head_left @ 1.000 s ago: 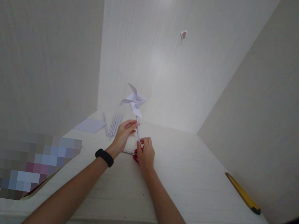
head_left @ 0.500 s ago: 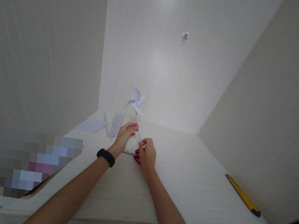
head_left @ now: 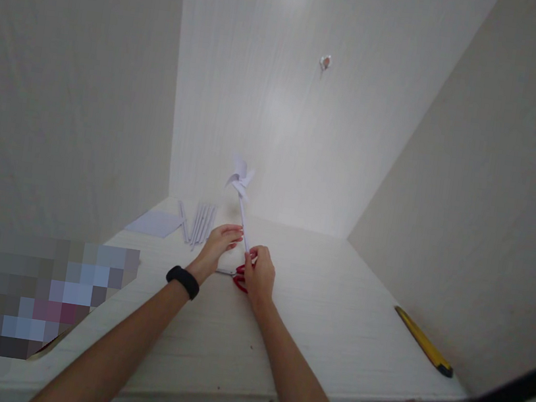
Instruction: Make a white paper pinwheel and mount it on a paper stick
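On a white wood-grain tabletop [head_left: 330, 323] set into a corner, with plain pale walls to the left, behind and to the right, and a small fixture [head_left: 325, 62] high on the back wall.

Paper pinwheel [head_left: 239, 180]: white, upright on a thin white stick, raised over the tabletop's middle toward the back wall; taken as the landmark.
Left hand [head_left: 216, 245]: below the pinwheel, fingertips pinched on the stick; black wristband [head_left: 183, 281] on the wrist.
Right hand [head_left: 260, 276]: just right of and below the left hand, closed around the stick's lower end.
Red-handled scissors [head_left: 237, 278]: flat on the tabletop directly below the pinwheel, mostly hidden under both hands; only a blade tip and part of a red loop show.
White paper sticks [head_left: 198, 221]: a small row lying left of the pinwheel's stick, near the back wall.
White paper sheet [head_left: 154, 222]: further left of those sticks.
Yellow utility knife [head_left: 422, 341]: well apart to the right, by the right wall.
Blurred patch: lower left of the pinwheel, contents unreadable.
Dark bar: bottom right, cut off by the frame edge; identity unclear.
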A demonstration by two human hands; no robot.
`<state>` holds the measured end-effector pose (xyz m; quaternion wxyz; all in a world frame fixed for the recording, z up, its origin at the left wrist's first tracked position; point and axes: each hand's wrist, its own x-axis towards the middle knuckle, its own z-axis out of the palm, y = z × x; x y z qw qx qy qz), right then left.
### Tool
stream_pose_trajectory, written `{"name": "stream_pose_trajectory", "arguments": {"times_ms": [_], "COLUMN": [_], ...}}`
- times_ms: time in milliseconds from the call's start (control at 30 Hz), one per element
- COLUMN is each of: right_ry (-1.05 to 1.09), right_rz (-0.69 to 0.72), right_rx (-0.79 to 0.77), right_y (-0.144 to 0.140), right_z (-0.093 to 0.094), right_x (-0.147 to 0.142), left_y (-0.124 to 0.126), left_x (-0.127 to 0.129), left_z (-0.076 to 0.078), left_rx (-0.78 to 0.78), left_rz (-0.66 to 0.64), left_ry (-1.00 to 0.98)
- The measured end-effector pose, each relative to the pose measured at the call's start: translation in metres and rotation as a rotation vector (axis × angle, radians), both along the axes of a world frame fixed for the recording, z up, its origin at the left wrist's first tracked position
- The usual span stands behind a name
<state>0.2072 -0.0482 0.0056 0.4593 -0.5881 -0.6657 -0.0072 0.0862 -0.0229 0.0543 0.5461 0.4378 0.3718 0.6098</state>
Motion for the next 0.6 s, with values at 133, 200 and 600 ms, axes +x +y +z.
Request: {"name": "stream_pose_trajectory", "arguments": {"times_ms": [133, 200, 600], "right_ry": [0.004, 0.007, 0.012], "right_rz": [0.003, -0.002, -0.045], "right_rx": [-0.003, -0.007, -0.018], "right_y": [-0.0004, -0.0008, 0.0001], "right_z": [0.0004, 0.0009, 0.0017], "right_x": [0.0000, 0.0000, 0.0038], "left_y": [-0.0021, -0.0030, -0.0047], "left_x": [-0.0002, -0.0001, 0.0001], "left_z": [0.0020, 0.0028, 0.0031], "left_rx": [-0.006, -0.011, -0.053], "left_rz": [0.003, 0.003, -0.011], "left_ry": [-0.016, -0.016, -0.009]}}
